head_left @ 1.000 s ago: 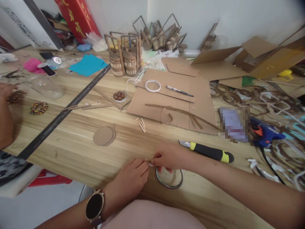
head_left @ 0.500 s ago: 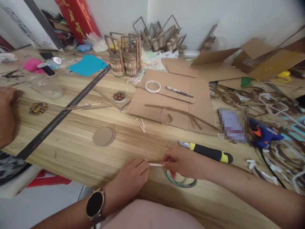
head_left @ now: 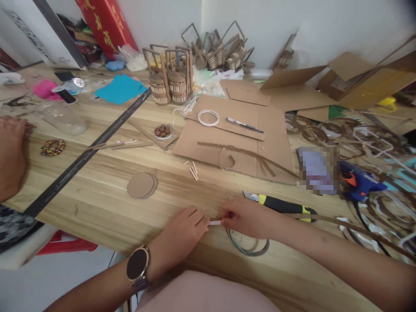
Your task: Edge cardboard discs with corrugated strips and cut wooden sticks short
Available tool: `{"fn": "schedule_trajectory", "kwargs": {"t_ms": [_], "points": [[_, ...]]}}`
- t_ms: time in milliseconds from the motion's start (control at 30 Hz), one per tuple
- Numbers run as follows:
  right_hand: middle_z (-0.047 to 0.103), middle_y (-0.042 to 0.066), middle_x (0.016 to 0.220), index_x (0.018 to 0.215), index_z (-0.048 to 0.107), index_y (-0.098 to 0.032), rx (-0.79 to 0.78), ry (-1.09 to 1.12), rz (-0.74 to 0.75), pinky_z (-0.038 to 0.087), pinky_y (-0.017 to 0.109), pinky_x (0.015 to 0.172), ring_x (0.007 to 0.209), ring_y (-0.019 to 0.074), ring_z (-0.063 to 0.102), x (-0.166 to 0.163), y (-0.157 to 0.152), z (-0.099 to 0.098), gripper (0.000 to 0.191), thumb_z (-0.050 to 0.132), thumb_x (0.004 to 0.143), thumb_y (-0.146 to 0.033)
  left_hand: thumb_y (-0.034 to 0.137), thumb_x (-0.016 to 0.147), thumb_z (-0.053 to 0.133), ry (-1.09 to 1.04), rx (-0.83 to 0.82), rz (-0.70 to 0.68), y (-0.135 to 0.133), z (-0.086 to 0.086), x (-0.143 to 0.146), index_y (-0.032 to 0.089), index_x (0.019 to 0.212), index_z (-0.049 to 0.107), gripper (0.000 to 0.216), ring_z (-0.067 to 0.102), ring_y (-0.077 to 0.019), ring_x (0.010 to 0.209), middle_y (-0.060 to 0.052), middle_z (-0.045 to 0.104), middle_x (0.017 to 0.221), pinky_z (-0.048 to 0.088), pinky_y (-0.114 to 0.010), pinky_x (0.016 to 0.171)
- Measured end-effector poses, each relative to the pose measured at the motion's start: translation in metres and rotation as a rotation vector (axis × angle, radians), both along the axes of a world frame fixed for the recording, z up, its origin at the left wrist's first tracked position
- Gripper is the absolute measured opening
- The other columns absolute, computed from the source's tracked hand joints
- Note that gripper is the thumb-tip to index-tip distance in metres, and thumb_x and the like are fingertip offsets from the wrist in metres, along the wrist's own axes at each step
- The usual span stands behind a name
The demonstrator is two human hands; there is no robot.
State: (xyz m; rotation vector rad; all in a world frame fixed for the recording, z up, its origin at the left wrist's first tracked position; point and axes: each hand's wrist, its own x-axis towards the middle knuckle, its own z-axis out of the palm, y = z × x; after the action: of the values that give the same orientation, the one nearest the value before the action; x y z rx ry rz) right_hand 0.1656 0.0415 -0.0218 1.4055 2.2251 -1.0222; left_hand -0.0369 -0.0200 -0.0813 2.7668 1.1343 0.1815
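Left hand [head_left: 188,229] and right hand [head_left: 243,219] pinching white strip [head_left: 214,223], thin ring [head_left: 248,253] partly hidden, knife [head_left: 284,206] just beyond, cardboard [head_left: 276,143] farther

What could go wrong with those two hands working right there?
The box cutter lies just beyond the right hand with its metal end uncovered, so reaching that way might cause a cut. The white strip between the right hand and the left hand looks thin, so a hard pull might tear it. The round brown balls might roll if someone bumps the table.
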Motion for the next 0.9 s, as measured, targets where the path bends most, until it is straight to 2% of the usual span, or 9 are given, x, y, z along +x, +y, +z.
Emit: {"fn": "schedule_trajectory", "kwargs": {"t_ms": [167, 367, 533, 667, 900], "points": [[0.068, 0.000, 0.075, 0.082, 0.069, -0.019, -0.081, 0.054, 0.029, 0.033, 0.021, 0.055, 0.068, 0.0131, 0.056, -0.002, 0.006, 0.009, 0.013, 0.058, 0.087, -0.024, 0.017, 0.098, 0.054, -0.015, -0.026, 0.007, 0.002, -0.003, 0.002, 0.016, 0.088, 0.063, 0.014, 0.057, -0.0236, 0.082, -0.005, 0.063, 0.086, 0.047, -0.036, 0.072], [0.060, -0.004, 0.067, 0.076, 0.066, -0.020, -0.144, 0.091, 0.061, 0.031, 0.020, 0.053, 0.064, 0.0115, 0.050, -0.010, 0.005, 0.022, 0.015, 0.058, 0.088, -0.026, 0.013, 0.096, 0.056, -0.040, -0.016, 0.021, 0.006, 0.002, 0.005, 0.015, 0.082, 0.065, 0.017, 0.056, -0.0224, 0.078, -0.006, 0.062, 0.082, 0.047, -0.034, 0.069], [0.056, -0.005, 0.064, 0.076, 0.068, -0.020, -0.122, 0.082, 0.080, 0.029, 0.022, 0.052, 0.061, 0.0111, 0.047, -0.009, 0.006, 0.018, 0.016, 0.058, 0.085, -0.028, 0.015, 0.097, 0.054, -0.039, -0.010, 0.015, 0.007, 0.004, 0.006, 0.015, 0.080, 0.065, 0.020, 0.056, -0.0220, 0.077, -0.005, 0.062, 0.081, 0.047, -0.034, 0.069], [0.052, -0.004, 0.057, 0.070, 0.069, -0.017, -0.048, -0.020, 0.039, 0.026, 0.024, 0.050, 0.056, 0.0118, 0.043, -0.004, 0.010, 0.010, 0.018, 0.056, 0.081, -0.023, 0.015, 0.098, 0.054, -0.022, -0.014, -0.001, 0.007, 0.004, 0.006, 0.015, 0.086, 0.064, 0.015, 0.057, -0.0229, 0.081, -0.005, 0.063, 0.084, 0.047, -0.035, 0.074], [0.051, -0.001, 0.051, 0.060, 0.070, -0.018, 0.035, -0.146, 0.020, 0.025, 0.026, 0.048, 0.051, 0.0133, 0.043, -0.008, 0.010, 0.007, 0.023, 0.056, 0.078, -0.023, 0.017, 0.098, 0.055, -0.061, -0.085, 0.050, 0.006, 0.001, 0.005, 0.015, 0.090, 0.064, 0.012, 0.057, -0.0221, 0.083, -0.005, 0.062, 0.087, 0.048, -0.035, 0.075]]}}
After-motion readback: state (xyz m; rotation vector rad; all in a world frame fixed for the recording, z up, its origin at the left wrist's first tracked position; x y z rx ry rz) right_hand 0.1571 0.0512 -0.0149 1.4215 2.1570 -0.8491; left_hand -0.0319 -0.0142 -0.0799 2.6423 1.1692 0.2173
